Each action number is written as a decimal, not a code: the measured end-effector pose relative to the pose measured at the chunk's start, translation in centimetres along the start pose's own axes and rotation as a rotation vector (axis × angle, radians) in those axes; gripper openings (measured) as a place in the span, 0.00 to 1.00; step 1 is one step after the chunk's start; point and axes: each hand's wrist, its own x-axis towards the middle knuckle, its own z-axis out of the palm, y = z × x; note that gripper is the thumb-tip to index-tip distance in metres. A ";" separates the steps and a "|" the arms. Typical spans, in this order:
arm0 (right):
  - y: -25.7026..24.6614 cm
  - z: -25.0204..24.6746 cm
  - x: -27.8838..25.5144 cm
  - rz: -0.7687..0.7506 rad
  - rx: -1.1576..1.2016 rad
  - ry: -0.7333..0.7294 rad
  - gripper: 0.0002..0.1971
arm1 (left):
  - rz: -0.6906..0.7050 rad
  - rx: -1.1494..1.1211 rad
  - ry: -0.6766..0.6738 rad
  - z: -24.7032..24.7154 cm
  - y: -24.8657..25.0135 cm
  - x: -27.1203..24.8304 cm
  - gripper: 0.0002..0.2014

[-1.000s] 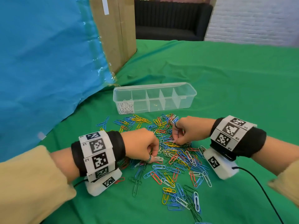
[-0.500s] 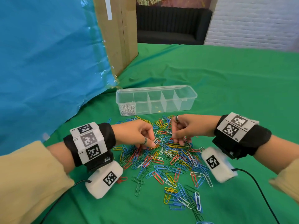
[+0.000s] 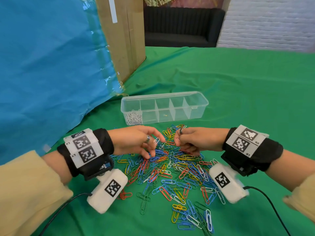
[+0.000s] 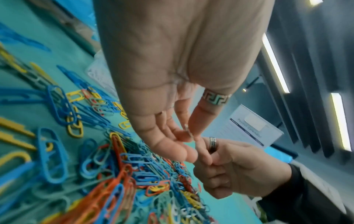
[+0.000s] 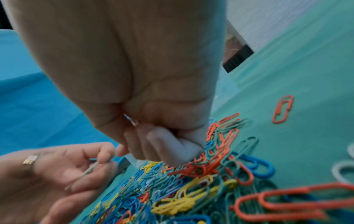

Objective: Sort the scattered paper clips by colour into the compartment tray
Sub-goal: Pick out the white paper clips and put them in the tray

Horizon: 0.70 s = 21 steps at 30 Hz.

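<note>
A heap of paper clips [image 3: 170, 169] in several colours lies on the green cloth. Beyond it stands the clear compartment tray [image 3: 197, 106], with white clips [image 3: 133, 118] in its leftmost compartment. My left hand [image 3: 157, 142] hovers over the heap's far edge and pinches a white clip [image 3: 156, 141], which also shows between the fingertips [image 4: 188, 132] in the left wrist view. My right hand [image 3: 179, 142] is curled into a fist just to its right. A pale clip [image 5: 134, 121] peeks out of that fist [image 5: 138, 125]. The two hands nearly touch.
A tall cardboard box [image 3: 122, 40] and a blue plastic sheet [image 3: 42, 65] rise at the left, close behind the tray. Cables [image 3: 267, 200] trail from both wrist cameras toward me. Stray clips [image 3: 192, 217] lie near the front edge.
Both hands have lifted off the heap and moved away from me toward the tray. The left hand now holds a white clip up above the pile.
</note>
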 end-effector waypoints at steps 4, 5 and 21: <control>-1.1 0.3 -0.3 -0.110 -0.449 -0.033 0.04 | -0.107 -0.281 -0.053 0.0 0.7 -0.1 0.14; -1.3 0.4 -0.2 -0.143 -0.533 -0.038 0.05 | -0.132 -0.317 -0.045 0.1 0.8 -0.1 0.14; -0.4 0.5 0.4 -0.094 -0.802 0.098 0.10 | 0.006 1.113 0.029 2.3 -0.2 -0.6 0.03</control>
